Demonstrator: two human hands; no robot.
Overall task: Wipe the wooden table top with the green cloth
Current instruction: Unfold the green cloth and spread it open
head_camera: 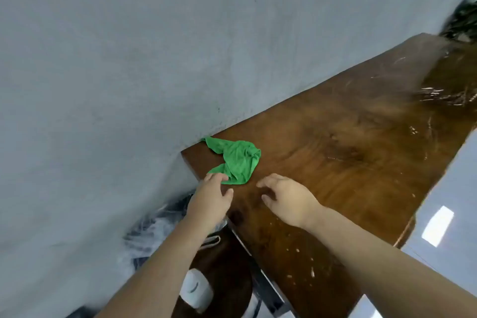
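grey wall (pixel 129 59) | wooden table top (pixel 335 157) scuffed | green cloth (pixel 236 161) crumpled | both hands spread, empty

I count one green cloth (pixel 236 161), crumpled, on one wooden tabletop (pixel 348 152). Two bare hands are in my view: one left hand (pixel 210 196) and one right hand (pixel 285 197). Below the tabletop's near edge I see one white object (pixel 196 289), too blurred for me to name.
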